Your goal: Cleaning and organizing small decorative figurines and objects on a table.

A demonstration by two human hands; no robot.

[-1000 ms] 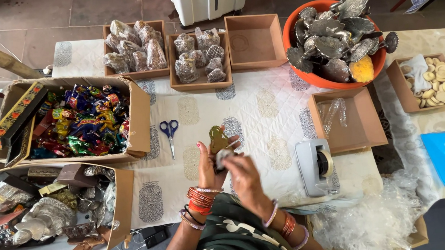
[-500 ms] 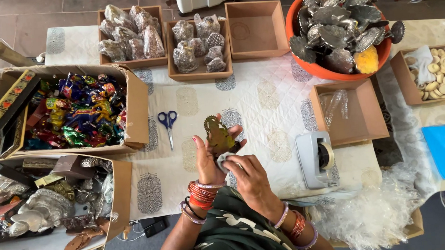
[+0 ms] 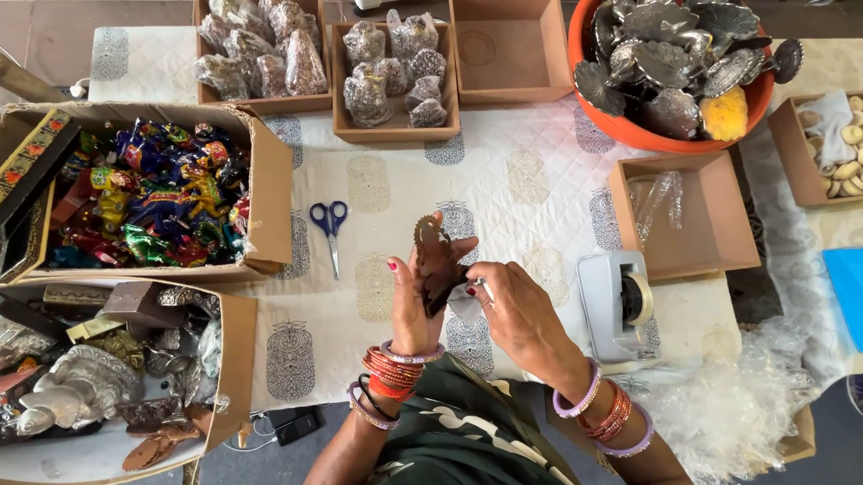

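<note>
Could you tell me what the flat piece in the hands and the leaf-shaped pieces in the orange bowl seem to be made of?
The flat piece looks like dark brown wood or board with a matte face, though metal cannot be ruled out. The leaf-shaped pieces look like metal with a silvery, aged finish, since they glint. The orange bowl looks like smooth plastic.

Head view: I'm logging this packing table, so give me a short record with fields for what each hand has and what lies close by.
left hand: left hand holds a dark flat ornament upright
right hand: right hand touches the ornament's lower edge
beside hands: blue-handled scissors, grey tape dispenser
surface: white quilted cloth
far right: orange bowl of metal pieces
</note>
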